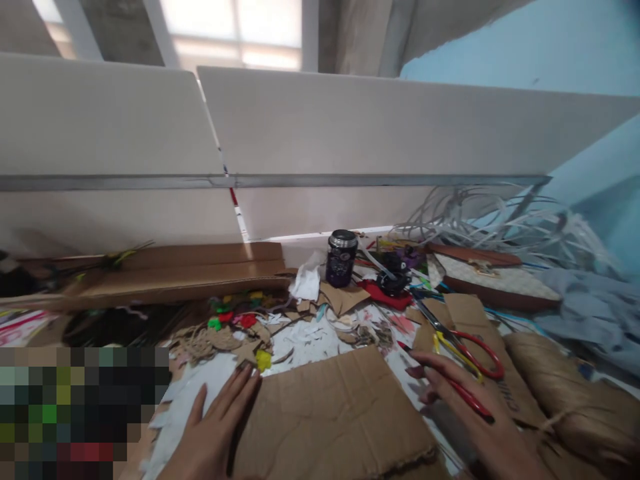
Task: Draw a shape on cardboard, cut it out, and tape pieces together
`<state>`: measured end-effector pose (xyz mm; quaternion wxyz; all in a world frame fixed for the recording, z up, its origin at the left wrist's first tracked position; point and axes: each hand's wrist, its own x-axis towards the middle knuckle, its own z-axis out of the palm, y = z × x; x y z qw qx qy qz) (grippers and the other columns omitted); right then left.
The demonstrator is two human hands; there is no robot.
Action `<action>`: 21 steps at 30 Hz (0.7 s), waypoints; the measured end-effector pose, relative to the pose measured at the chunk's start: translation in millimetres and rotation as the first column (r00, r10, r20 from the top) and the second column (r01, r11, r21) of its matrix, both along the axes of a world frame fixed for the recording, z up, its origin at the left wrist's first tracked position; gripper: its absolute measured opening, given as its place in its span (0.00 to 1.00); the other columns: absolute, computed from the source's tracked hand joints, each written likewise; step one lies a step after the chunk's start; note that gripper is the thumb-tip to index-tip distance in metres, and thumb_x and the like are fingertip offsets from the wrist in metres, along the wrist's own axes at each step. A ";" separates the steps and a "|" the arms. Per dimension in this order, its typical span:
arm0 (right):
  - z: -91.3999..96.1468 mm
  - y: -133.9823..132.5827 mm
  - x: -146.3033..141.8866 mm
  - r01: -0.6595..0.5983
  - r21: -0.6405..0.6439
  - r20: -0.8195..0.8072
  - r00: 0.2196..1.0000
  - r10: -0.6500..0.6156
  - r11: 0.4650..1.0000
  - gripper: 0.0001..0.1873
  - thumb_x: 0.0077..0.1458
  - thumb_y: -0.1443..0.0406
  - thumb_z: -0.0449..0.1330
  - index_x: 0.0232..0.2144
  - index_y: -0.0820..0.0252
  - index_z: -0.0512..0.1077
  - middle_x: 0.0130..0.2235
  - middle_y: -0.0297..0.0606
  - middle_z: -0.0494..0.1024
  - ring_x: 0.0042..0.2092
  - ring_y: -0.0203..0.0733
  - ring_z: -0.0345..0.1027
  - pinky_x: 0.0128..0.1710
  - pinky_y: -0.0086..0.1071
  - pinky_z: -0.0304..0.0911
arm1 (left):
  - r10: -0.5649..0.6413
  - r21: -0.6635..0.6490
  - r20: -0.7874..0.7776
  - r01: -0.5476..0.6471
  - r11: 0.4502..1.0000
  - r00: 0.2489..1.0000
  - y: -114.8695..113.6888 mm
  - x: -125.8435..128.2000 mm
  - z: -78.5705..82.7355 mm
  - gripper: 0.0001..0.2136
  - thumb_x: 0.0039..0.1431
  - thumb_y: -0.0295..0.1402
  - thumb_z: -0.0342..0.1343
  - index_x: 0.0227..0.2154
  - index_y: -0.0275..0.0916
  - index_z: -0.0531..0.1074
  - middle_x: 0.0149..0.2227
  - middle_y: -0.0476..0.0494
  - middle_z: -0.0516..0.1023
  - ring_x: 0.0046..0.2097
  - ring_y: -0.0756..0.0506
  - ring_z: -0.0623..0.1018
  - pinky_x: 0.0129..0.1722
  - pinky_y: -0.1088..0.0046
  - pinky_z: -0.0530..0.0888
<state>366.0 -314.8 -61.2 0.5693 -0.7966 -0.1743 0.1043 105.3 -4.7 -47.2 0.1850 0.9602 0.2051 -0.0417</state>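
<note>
Creased brown cardboard (330,420), flat and four-sided with a ragged corrugated edge, lies at six o'clock. Along its left edge rests the left hand (217,417), fingers loosely spread; the right hand (465,410) grips a slim red pen-like tool (467,397). Fibrous twine (550,377) sits rolled at four. Twelve o'clock from the cardboard stands a dark, metal-rimmed jar (341,263), contents indiscernible.

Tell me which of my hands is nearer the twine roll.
Right. Your right hand is just left of the twine roll; your left hand is farther, at the left edge of the cardboard.
</note>
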 end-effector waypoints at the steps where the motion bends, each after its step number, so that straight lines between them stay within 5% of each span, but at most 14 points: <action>1: -0.5 4.3 0.7 -0.039 -0.057 0.051 0.998 0.042 0.998 0.21 0.58 0.45 0.62 0.42 0.50 0.81 0.40 0.41 0.85 0.42 0.56 0.77 0.41 0.40 0.70 | 0.016 -0.016 -0.018 -0.017 1.000 1.000 -3.9 1.4 5.3 0.54 0.43 0.38 0.70 0.72 0.43 0.50 0.74 0.34 0.47 0.74 0.28 0.50 0.70 0.35 0.39; 6: -6.1 15.6 -5.0 -0.144 -0.246 0.155 0.970 0.186 0.959 0.14 0.56 0.49 0.64 0.37 0.48 0.78 0.39 0.36 0.84 0.46 0.57 0.75 0.44 0.39 0.67 | 0.039 -0.108 0.059 -0.032 0.994 0.998 -8.1 1.2 5.4 0.52 0.41 0.33 0.68 0.72 0.43 0.53 0.74 0.34 0.52 0.74 0.29 0.51 0.70 0.37 0.37; 13: -6.0 14.8 -12.4 -0.025 0.002 -0.008 1.000 0.025 1.000 0.22 0.46 0.50 0.70 0.43 0.49 0.76 0.36 0.34 0.83 0.43 0.54 0.77 0.40 0.37 0.70 | 0.170 -0.433 0.247 -0.048 0.900 0.954 -9.3 -1.3 0.9 0.52 0.39 0.24 0.63 0.72 0.46 0.54 0.76 0.41 0.48 0.75 0.35 0.48 0.73 0.50 0.46; 15: -1.9 13.4 -14.3 0.012 0.066 -0.102 0.995 -0.005 0.998 0.25 0.44 0.50 0.72 0.45 0.49 0.76 0.41 0.36 0.84 0.47 0.57 0.78 0.42 0.38 0.72 | 0.276 -0.623 0.341 -0.003 0.782 0.899 -9.6 -0.5 2.7 0.50 0.42 0.25 0.61 0.72 0.47 0.54 0.76 0.42 0.49 0.75 0.37 0.50 0.73 0.53 0.46; 17: 1.6 11.9 -16.8 0.030 0.131 -0.195 0.981 -0.004 0.991 0.27 0.44 0.51 0.73 0.46 0.48 0.75 0.46 0.38 0.84 0.52 0.61 0.77 0.44 0.41 0.75 | 0.421 -0.802 0.388 0.076 0.592 0.820 -9.1 0.9 6.7 0.44 0.49 0.29 0.61 0.71 0.47 0.56 0.76 0.41 0.52 0.74 0.38 0.53 0.71 0.54 0.53; 19: 3.3 11.3 -19.6 0.051 0.195 -0.250 0.968 -0.001 0.979 0.29 0.42 0.52 0.74 0.47 0.48 0.75 0.48 0.40 0.84 0.54 0.63 0.76 0.45 0.43 0.76 | 0.564 -0.900 0.369 0.133 0.415 0.739 -8.0 2.3 12.6 0.38 0.56 0.36 0.62 0.70 0.49 0.58 0.75 0.40 0.54 0.73 0.38 0.58 0.68 0.56 0.61; 21: 3.4 12.0 -22.4 0.054 0.237 -0.262 0.965 0.010 0.970 0.30 0.39 0.53 0.76 0.46 0.48 0.75 0.48 0.40 0.84 0.54 0.64 0.76 0.45 0.44 0.77 | 0.662 -0.945 0.310 0.145 0.293 0.682 -6.9 3.0 19.3 0.38 0.55 0.42 0.66 0.68 0.50 0.60 0.73 0.38 0.60 0.70 0.36 0.64 0.65 0.56 0.64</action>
